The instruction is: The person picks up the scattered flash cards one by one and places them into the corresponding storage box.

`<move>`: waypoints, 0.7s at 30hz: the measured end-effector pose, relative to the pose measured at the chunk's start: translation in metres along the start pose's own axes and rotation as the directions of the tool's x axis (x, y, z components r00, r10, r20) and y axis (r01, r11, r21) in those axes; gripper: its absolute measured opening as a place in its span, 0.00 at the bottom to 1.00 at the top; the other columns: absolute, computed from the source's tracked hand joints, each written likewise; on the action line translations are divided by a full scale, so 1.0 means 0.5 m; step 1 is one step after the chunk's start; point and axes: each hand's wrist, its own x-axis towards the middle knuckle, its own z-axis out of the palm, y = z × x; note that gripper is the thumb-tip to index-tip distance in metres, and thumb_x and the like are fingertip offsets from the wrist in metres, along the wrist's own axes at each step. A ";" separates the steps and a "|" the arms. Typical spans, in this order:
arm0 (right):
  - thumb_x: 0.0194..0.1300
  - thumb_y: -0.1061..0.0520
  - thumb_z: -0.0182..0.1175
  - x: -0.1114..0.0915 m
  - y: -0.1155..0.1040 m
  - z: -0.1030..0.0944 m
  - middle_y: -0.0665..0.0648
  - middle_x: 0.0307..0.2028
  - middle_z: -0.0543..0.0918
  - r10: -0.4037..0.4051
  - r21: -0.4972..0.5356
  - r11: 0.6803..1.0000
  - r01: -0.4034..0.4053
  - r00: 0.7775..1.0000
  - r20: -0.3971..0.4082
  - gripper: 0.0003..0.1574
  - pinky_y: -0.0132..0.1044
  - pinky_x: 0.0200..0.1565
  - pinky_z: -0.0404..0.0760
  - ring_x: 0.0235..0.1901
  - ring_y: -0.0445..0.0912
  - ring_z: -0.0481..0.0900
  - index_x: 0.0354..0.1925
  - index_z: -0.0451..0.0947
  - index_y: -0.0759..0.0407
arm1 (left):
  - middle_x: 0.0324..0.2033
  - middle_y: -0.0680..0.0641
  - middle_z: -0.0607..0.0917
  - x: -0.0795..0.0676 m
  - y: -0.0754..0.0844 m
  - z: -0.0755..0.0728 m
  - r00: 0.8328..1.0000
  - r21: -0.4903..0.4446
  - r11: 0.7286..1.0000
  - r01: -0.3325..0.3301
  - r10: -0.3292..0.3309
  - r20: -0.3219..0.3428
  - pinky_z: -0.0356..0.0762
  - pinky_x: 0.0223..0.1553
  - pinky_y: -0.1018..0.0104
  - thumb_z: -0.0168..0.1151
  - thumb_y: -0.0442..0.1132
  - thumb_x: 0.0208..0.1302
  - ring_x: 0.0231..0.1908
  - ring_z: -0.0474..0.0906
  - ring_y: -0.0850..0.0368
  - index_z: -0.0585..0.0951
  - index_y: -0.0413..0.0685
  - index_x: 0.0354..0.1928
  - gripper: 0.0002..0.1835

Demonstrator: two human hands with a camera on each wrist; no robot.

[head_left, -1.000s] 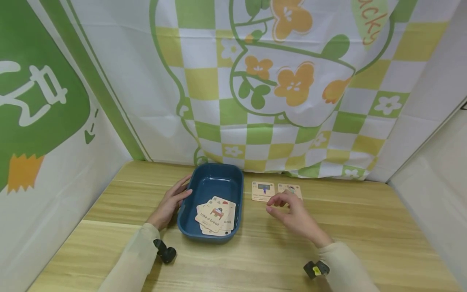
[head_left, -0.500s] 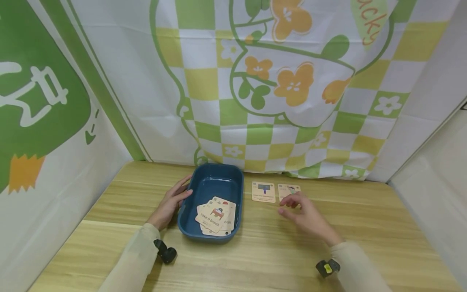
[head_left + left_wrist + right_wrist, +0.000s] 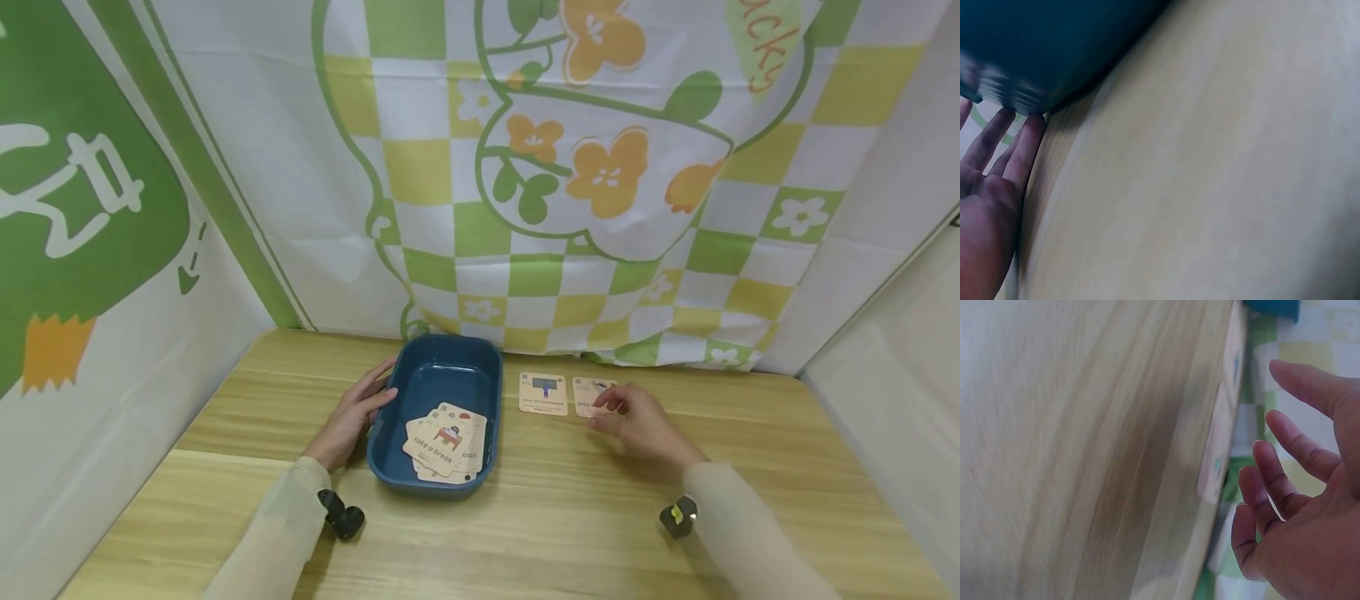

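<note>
My left hand (image 3: 352, 417) rests against the left side of a dark blue plastic tub (image 3: 378, 477), its thumb tip at the rim. In the left wrist view, straight fingers (image 3: 1022, 153) reach the tub's outer wall. Several cream picture cards (image 3: 444, 442) lie in a loose pile in the tub, one reading "take a break" on top. Over the right one of two cards on the table hovers my right hand (image 3: 641, 423), fingers loosely bent and empty. It partly covers this card (image 3: 583, 398); the right wrist view shows a gap between fingertips and card (image 3: 1215, 450).
Left of the covered card lies another card (image 3: 543, 393) with a blackboard picture, between it and the tub. A checked, flowered cloth (image 3: 562, 275) hangs along the back edge of the wooden table (image 3: 555, 533). White walls stand at both sides.
My right hand has moved right, from between the two table cards to over the right-hand card. The left hand, tub and cards have stayed in place.
</note>
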 end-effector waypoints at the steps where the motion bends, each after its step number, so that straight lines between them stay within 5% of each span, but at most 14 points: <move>1: 0.59 0.55 0.75 0.005 0.006 -0.001 0.60 0.37 0.78 0.011 -0.011 1.000 -0.011 1.000 0.007 0.18 0.44 0.44 0.73 0.38 0.51 0.74 0.42 0.83 0.65 | 0.75 0.37 0.60 0.000 0.001 0.000 1.000 0.000 1.000 0.000 0.000 0.000 0.65 0.66 0.52 0.56 0.45 0.76 0.70 0.64 0.40 0.58 0.58 0.80 0.34; 8: 0.57 0.51 0.77 0.035 0.039 -0.015 0.65 0.43 0.81 0.084 -0.053 0.995 -0.080 0.994 0.071 0.31 0.51 0.49 0.75 0.44 0.56 0.76 0.50 0.80 0.70 | 0.75 0.35 0.60 0.001 0.001 0.000 1.000 0.005 1.000 -0.008 0.008 0.006 0.68 0.63 0.55 0.56 0.45 0.77 0.70 0.65 0.38 0.57 0.56 0.80 0.35; 16: 0.54 0.47 0.79 0.052 0.065 -0.024 0.73 0.51 0.79 0.126 -0.093 0.989 -0.116 0.986 0.110 0.45 0.59 0.55 0.75 0.51 0.63 0.77 0.58 0.74 0.75 | 0.76 0.35 0.59 0.000 -0.002 -0.001 1.000 -0.007 1.000 -0.007 0.007 0.018 0.64 0.66 0.44 0.54 0.43 0.77 0.70 0.64 0.36 0.56 0.56 0.80 0.34; 21: 0.53 0.45 0.79 0.057 0.070 -0.027 0.77 0.54 0.78 0.146 -0.120 0.984 -0.131 0.980 0.135 0.52 0.59 0.55 0.75 0.54 0.66 0.76 0.64 0.69 0.75 | 0.75 0.36 0.61 0.002 -0.003 -0.002 1.000 -0.005 1.000 -0.001 0.001 0.006 0.72 0.61 0.56 0.55 0.44 0.77 0.69 0.67 0.37 0.58 0.58 0.80 0.34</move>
